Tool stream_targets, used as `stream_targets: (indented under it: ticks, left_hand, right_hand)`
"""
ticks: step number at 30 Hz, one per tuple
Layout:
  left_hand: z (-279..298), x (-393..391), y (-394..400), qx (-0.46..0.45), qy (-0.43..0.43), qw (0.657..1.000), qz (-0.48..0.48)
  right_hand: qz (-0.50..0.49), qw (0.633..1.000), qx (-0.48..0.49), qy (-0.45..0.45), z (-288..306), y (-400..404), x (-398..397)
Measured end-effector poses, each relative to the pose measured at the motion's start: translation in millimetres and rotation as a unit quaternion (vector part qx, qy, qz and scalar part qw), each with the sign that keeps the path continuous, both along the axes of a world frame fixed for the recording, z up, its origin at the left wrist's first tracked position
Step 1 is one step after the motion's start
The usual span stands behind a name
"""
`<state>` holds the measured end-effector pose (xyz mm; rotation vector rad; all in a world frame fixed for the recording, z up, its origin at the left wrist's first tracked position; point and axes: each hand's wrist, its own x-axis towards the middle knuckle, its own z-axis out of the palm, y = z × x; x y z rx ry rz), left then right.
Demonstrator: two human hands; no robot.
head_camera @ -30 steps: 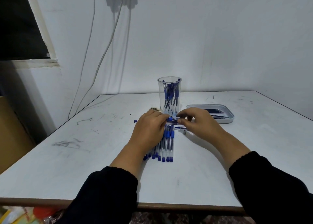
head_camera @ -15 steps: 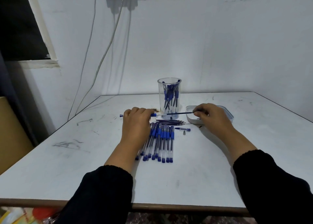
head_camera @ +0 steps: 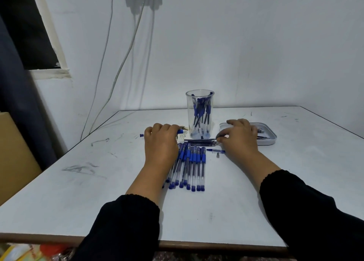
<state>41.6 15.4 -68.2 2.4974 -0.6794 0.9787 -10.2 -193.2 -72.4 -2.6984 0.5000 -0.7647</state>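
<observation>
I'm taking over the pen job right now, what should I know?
Left hand grips a pen barrel, held crosswise. Right hand pinches a thin refill at the refill pile.
A row of pens lies on the table between the hands. More pens stand in the clear cup. The tray sits behind the right hand. A small tip lies loose.
Done: several refills piled.
Left: probably let go of this refill, deal with the barrel, then take the next pen.
</observation>
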Motion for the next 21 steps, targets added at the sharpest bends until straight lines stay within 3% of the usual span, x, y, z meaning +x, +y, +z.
stream_targets:
  ticks: [8, 21]
  left_hand:
    - [-0.4, -0.2, -1.8, 0.006, -0.006, 1.0, -0.002]
    - [1.8, -5.7, -1.6, 0.007, 0.007, 1.0, -0.023]
  right_hand:
    - [0.013, 0.998, -0.003, 0.069, 2.5, 6.0, 3.7]
    - [0.029, 0.999, 0.006, 0.04, 1.0, 2.7, 1.6]
